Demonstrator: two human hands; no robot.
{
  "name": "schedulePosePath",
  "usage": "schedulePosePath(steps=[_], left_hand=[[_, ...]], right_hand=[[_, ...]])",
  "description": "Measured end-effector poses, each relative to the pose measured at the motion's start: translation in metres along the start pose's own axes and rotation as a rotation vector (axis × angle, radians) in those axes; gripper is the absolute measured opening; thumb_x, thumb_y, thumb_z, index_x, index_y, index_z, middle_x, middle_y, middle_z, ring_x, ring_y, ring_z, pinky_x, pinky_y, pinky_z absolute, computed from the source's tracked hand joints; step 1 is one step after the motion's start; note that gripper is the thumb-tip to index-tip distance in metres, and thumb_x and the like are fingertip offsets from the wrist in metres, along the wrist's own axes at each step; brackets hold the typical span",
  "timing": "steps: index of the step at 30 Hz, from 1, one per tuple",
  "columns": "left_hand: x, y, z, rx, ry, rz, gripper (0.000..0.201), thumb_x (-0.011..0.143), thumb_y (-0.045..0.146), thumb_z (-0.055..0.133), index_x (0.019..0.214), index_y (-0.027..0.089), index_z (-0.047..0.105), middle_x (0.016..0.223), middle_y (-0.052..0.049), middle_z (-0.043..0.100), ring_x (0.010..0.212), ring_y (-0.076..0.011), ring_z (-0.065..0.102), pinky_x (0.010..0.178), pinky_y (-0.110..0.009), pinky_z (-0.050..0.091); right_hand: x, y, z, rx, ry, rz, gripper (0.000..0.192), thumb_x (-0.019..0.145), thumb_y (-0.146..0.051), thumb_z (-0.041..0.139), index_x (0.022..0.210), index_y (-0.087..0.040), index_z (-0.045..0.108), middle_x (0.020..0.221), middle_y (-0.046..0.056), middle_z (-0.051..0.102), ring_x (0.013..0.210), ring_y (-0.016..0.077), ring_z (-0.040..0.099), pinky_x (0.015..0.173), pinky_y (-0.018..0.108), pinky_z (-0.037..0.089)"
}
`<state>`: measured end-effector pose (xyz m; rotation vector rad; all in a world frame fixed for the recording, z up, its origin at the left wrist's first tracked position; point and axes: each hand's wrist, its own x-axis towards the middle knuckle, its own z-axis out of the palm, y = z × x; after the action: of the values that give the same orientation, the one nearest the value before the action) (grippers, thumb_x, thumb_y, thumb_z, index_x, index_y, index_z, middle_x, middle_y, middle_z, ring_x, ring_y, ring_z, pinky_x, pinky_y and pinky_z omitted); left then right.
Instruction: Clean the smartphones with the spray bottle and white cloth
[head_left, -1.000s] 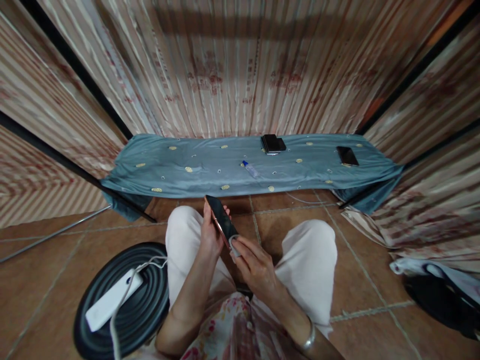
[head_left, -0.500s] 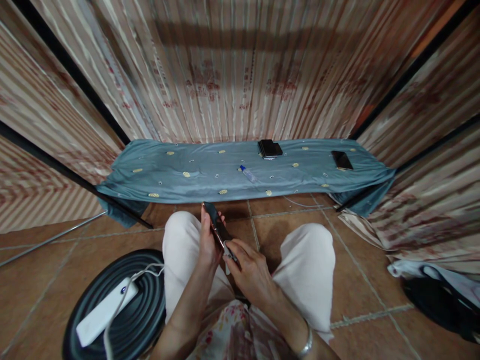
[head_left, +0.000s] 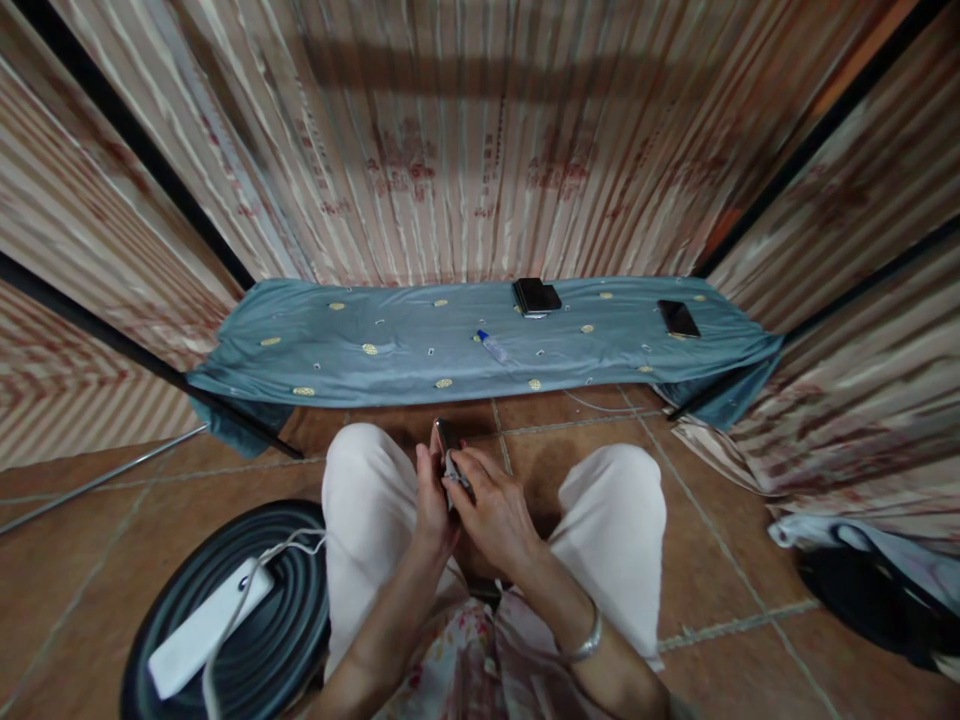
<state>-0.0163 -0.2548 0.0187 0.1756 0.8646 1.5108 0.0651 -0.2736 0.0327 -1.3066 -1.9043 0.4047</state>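
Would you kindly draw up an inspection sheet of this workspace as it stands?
Surface: blue patterned cloth, slightly wrinkled.
In hand: phone, nearly edge-on; small pale piece, type unclear.
Clutter: blue-capped bottle lying down, stacked black items, flat black device.
Hands: left hand grips the phone; right hand holds the pale piece by it.
Cables: white cable crossing a white block on a ribbed black disc.
Surroundings: striped curtains, tiled floor.

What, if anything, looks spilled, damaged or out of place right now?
Nothing looks spilled or damaged, though the hands mostly hide the phone. Mildly odd: a small blue-capped bottle lies on its side on the blue cloth, which is rumpled and droops at both ends.
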Motion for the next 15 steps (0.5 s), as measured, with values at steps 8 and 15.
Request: schedulePosePath(steps=[8, 15], left_hand=[[-0.009, -0.019, -0.001, 0.05, -0.06, -0.031, 0.042, 0.079, 0.055, 0.061, 0.093, 0.017, 0.072, 0.112, -0.007, 0.071, 0.127, -0.0222, 0.052, 0.106, -0.03, 0.04], [-0.009, -0.032, -0.011, 0.168, -0.072, -0.036, 0.041, 0.079, 0.051, 0.061, 0.103, 0.019, 0.069, 0.108, -0.008, 0.072, 0.124, -0.0254, 0.054, 0.104, -0.038, 0.043]], right_hand=[[0.015, 0.007, -0.003, -0.055, 0.07, -0.043, 0.033, 0.09, -0.015, 0.051, 0.121, -0.017, 0.062, 0.116, 0.013, 0.066, 0.11, 0.0244, 0.061, 0.098, 0.04, 0.051], [0.031, 0.011, -0.01, -0.147, 0.076, -0.076, 0.021, 0.092, -0.02, 0.055, 0.109, -0.018, 0.067, 0.112, 0.011, 0.065, 0.102, 0.0241, 0.059, 0.092, 0.037, 0.05]])
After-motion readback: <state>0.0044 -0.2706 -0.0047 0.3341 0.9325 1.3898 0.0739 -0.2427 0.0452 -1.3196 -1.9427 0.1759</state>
